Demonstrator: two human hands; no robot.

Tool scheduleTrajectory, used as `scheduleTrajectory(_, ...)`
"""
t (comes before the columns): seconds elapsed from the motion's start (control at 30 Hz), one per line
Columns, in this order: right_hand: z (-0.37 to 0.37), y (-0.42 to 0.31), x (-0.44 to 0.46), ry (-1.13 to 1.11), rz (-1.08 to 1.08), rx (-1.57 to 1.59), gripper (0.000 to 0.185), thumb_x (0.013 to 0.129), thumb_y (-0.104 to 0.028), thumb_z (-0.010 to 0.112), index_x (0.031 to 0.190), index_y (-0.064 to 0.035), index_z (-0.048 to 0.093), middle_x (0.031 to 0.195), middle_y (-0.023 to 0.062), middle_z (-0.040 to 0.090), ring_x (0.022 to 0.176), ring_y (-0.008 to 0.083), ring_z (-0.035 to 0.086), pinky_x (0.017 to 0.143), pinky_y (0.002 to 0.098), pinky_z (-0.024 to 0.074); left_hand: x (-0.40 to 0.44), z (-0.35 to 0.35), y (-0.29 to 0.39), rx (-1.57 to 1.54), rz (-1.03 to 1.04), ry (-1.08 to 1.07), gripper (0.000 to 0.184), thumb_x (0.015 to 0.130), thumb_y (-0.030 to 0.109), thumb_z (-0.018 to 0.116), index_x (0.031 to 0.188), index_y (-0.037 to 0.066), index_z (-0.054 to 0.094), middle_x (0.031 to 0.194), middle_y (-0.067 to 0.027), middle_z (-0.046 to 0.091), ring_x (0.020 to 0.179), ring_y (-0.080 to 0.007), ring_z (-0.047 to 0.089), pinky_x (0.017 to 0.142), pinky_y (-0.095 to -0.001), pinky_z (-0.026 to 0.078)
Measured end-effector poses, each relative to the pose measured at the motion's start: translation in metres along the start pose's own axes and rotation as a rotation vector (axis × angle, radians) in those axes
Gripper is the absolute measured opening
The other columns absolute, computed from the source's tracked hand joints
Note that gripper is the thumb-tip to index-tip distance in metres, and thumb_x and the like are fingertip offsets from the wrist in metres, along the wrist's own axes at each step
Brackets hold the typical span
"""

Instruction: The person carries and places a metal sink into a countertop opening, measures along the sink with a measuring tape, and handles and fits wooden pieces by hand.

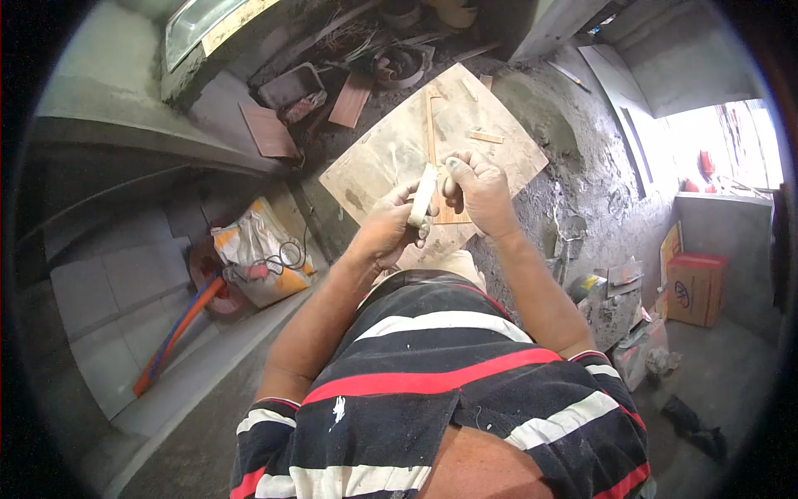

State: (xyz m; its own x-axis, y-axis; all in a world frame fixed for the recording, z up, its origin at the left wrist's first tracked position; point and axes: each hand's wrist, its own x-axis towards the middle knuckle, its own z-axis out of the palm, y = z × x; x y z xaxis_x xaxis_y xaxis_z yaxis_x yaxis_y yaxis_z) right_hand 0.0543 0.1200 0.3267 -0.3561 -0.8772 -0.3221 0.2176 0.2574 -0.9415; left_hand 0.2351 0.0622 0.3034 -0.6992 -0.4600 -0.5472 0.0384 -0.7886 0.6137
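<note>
My left hand (pixel 393 223) is closed around a pale off-white roll that looks like masking tape (pixel 423 196), seen nearly edge-on. Close beside it, my right hand (pixel 480 190) has its thumb and fingers pinched together; what they hold, if anything, is too small to make out. Both hands are over a dusty beige board (pixel 374 170). On that board lie a long narrow wooden strip (pixel 431 129) and a short strip (pixel 486 137). A brown wood-coloured piece (pixel 451 213) shows partly below my hands.
Wet grey mortar (pixel 540 116) spreads right of the board. Reddish tiles (pixel 352 100), a tub (pixel 291 87) and a round pan (pixel 401 66) lie beyond it. To the left are a sack (pixel 262 249) and an orange tube (pixel 183 333); a cardboard box (pixel 696 289) stands at right.
</note>
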Motion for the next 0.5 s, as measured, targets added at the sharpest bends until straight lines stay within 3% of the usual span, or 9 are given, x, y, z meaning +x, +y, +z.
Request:
scheduleTrajectory(0.17,0.001,0.002,-0.005,0.170,-0.157,-0.139,0.020,0.101,-0.019,0.067,0.110,-0.0010,0.070,0.077,-0.0001,0.065,0.066,0.0061,0.059,0.056,0.0224,0.0467,-0.001,0.001,0.007,0.001,0.031,0.054,0.047,0.102,0.008,0.053,0.149,0.005,0.044,0.098,-0.0060,0.066,0.059,-0.0097,0.060,0.049,-0.0245,0.049)
scheduleTrajectory(0.23,-0.001,-0.009,-0.011,0.032,-0.223,-0.196,0.019,0.095,-0.010,0.074,0.112,-0.0011,0.071,0.083,-0.0007,0.065,0.074,0.0049,0.058,0.065,0.0218,0.0478,-0.001,-0.002,0.008,0.022,0.075,0.069,0.048,0.102,0.008,0.054,0.149,0.003,0.045,0.099,-0.0060,0.066,0.060,-0.0095,0.060,0.050,-0.0246,0.048)
scheduleTrajectory(0.33,0.003,-0.014,-0.015,-0.110,-0.308,-0.191,0.027,0.089,-0.010,0.081,0.114,-0.0040,0.071,0.090,-0.0008,0.066,0.078,0.0059,0.059,0.070,0.0226,0.0488,0.002,0.000,0.009,0.122,0.155,0.065,0.052,0.101,0.010,0.053,0.151,0.004,0.044,0.098,-0.0042,0.064,0.061,-0.0078,0.056,0.050,-0.0233,0.048)
scheduleTrajectory(0.5,0.011,-0.016,-0.020,-0.085,-0.360,-0.326,0.031,0.084,-0.012,0.085,0.112,-0.0067,0.072,0.093,0.0014,0.069,0.081,0.0088,0.063,0.070,0.0246,0.0504,0.006,-0.003,0.003,0.265,0.292,0.153,0.055,0.099,0.009,0.048,0.154,0.007,0.042,0.099,-0.0042,0.062,0.067,-0.0077,0.058,0.052,-0.0242,0.049)
